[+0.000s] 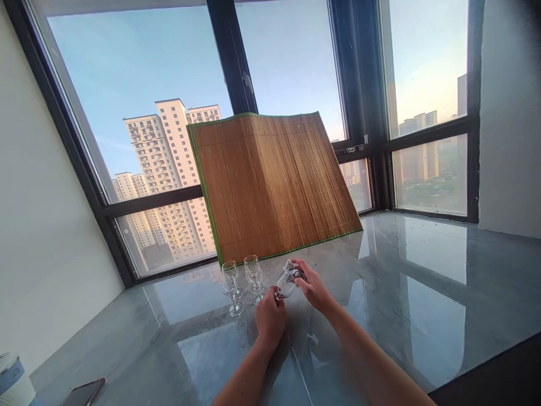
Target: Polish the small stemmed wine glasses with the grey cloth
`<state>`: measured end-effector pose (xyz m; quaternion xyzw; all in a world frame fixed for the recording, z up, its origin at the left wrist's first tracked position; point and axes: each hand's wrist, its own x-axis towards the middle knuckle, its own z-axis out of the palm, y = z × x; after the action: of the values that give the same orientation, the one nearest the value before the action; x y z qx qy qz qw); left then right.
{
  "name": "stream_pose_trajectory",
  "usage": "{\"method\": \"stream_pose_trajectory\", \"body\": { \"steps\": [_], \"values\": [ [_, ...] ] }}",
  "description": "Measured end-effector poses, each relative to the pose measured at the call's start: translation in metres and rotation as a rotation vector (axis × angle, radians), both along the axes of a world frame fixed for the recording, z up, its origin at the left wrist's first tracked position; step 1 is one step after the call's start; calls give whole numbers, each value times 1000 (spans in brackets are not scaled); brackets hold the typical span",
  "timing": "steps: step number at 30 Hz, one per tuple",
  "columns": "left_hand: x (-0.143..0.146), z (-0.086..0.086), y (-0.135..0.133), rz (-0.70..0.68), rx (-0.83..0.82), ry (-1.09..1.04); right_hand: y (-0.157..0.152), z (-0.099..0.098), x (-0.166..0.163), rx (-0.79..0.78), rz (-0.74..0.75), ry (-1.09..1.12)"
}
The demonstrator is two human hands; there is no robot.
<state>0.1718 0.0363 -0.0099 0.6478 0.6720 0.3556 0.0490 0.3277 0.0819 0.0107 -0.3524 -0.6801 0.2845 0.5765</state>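
Lying farthest in front of the mat, off to its left: phone (83, 391), screen up, on the table (422, 293); beside it a cup (12, 383), cut off by the frame edge.

Left hand (269, 317): in front of the mat's middle, fingers clenched round the foot end of the wine glass (286, 286).

Wine glass: tilted on its side, held off the table between both hands, bowl toward the right hand, stem hidden in the left fist.

Right hand (311, 285): nearer the mat, fingers grasping a grey cloth (291, 272) bunched against the bowl's rim.

Spare glasses (255, 276): about four, upright, just left of the hands, close before the mat's lower edge.

Mat (270, 186): bamboo, green-edged, leaning against the window (139, 113).
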Motion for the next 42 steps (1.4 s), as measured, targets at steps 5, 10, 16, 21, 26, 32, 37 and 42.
{"method": "stream_pose_trajectory", "body": {
  "steps": [5, 10, 16, 21, 26, 32, 37, 42],
  "values": [
    [-5, 1, -3, 7, 13, 9, -7, 2, -2, -32, 19, -4],
    [-4, 2, -4, 25, 1, 51, -10, 2, -5, -90, 13, -30],
    [-1, 3, -5, -1, 25, 142, -11, 0, -5, -137, 6, -66],
    [1, 3, -5, -28, 19, 122, -14, 2, -1, -135, 22, -1],
    [-1, 1, -2, -55, 40, 42, -12, 1, -1, -147, 148, 105],
    [-2, -1, -1, -86, 78, 35, -3, -8, -3, -79, 37, 31],
    [2, -1, -1, -103, 66, 24, -9, -6, -4, -7, -172, -63],
    [4, -2, -1, -99, 72, 18, -13, -3, -9, 32, -306, -25]
  ]
}}
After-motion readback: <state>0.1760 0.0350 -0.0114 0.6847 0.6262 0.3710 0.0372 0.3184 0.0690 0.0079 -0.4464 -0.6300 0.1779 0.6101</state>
